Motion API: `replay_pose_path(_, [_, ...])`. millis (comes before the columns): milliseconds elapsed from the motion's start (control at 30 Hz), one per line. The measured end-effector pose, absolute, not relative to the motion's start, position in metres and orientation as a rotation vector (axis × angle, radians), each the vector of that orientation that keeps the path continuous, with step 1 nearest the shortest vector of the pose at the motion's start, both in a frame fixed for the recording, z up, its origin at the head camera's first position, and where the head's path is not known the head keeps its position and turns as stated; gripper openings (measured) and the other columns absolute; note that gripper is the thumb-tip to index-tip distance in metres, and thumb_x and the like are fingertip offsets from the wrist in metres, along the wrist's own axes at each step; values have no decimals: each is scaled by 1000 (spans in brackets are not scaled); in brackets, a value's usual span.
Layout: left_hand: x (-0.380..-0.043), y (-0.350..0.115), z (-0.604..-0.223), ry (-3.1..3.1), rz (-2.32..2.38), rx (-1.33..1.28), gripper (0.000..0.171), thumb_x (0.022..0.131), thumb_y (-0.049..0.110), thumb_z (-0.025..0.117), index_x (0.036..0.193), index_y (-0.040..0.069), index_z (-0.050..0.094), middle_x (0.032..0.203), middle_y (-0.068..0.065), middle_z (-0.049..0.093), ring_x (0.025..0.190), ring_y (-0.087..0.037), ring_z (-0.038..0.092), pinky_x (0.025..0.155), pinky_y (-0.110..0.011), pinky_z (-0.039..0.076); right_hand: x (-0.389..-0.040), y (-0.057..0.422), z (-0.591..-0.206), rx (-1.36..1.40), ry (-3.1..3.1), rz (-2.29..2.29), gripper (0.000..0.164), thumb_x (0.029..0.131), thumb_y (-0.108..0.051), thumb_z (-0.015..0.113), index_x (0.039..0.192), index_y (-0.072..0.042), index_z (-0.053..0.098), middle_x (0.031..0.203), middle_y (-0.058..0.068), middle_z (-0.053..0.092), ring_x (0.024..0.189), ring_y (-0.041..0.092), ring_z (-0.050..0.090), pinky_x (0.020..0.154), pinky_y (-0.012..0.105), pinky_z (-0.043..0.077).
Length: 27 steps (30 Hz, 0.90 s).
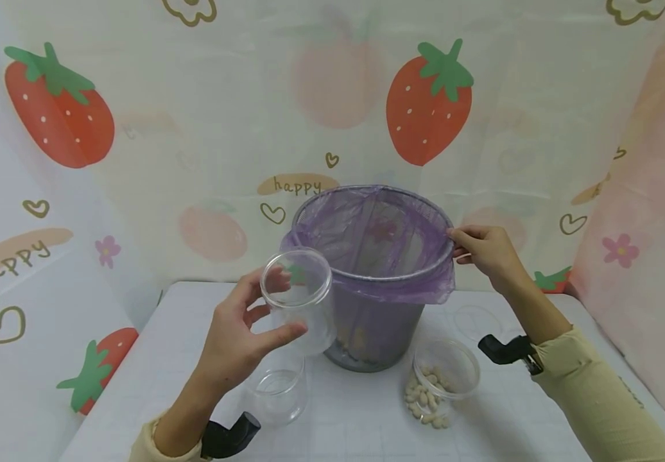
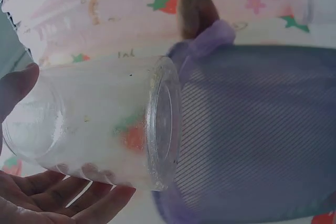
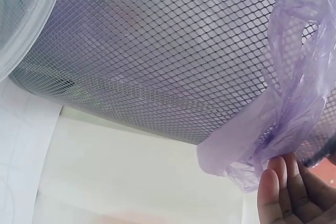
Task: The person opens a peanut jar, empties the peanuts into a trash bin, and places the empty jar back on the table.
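A clear plastic jar (image 1: pixel 316 324) is gripped by my left hand (image 1: pixel 231 340), thumb on the near side and fingers around the far side. In the left wrist view the jar (image 2: pixel 100 114) looks empty apart from a few specks. It is held at the left of a mesh waste bin (image 1: pixel 381 327), partly in front of it. A thin purple bag (image 1: pixel 425 292) lines the bin and folds over its rim. At the rim's right side, my right hand (image 1: pixel 488 253) pinches the edge with the bag (image 3: pixel 247 135).
A second clear jar (image 1: pixel 277 398) stands at the front left. Right of the bin's base stands an uncapped clear jar (image 1: pixel 462 369) with several pale peanut-like pieces (image 1: pixel 425 398) in it. Similar pale shapes show faintly through the bin's lower wall. A strawberry-print sheet (image 1: pixel 240 128) hangs behind the white table (image 1: pixel 361 423).
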<state>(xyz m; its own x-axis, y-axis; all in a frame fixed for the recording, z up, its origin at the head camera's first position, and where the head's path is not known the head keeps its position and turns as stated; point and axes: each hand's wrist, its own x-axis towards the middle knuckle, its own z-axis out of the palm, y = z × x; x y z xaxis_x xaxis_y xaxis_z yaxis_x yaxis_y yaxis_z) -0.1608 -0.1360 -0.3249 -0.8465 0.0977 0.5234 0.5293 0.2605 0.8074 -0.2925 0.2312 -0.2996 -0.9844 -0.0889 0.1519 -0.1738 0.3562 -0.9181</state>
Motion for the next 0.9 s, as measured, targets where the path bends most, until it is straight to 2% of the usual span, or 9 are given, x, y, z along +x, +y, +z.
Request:
replay_pose_path(267, [-160,-114,-361,-2227,-1654,-596,68,73,12,86,132,14,53,129,-5,61,118,-19,58,93,-26,54,-293,231,-300,265,-2512,1733,50,99,-26,56,123,18,53,70,-19,63,68,-3,63,67,15,56])
replay_pose_path(533, [-161,-90,-398,-2316,-1711,-630,74,74,22,86,137,13,48,134,-6,59,122,-25,57,98,-37,53,-293,231,-299,247,-2519,1730,49,100,-27,56,123,16,53,70,-19,62,68,-3,62,67,14,56])
replay_pose_path(700, [-163,-83,-422,-2390,-1774,-622,74,74,26,86,136,13,48,128,-5,62,122,-25,58,100,-35,52,-293,231,-300,245,-2512,1726,48,100,-26,55,122,16,54,69,-19,62,67,-3,62,67,14,56])
replay_pose_path(767, [-163,-81,-432,-2415,-1795,-619,74,74,27,86,136,14,48,127,-3,62,122,-25,58,101,-32,51,-293,232,-301,246,-2508,1727,47,100,-26,55,121,17,54,68,-19,62,67,-3,62,67,15,56])
replay_pose_path(900, [-165,-79,-449,-2473,-1824,-626,74,74,28,85,136,13,47,129,-3,61,125,-26,56,101,-33,51,-292,232,-301,241,-2509,1733,47,100,-26,55,121,16,54,69,-19,62,67,-3,62,67,15,56])
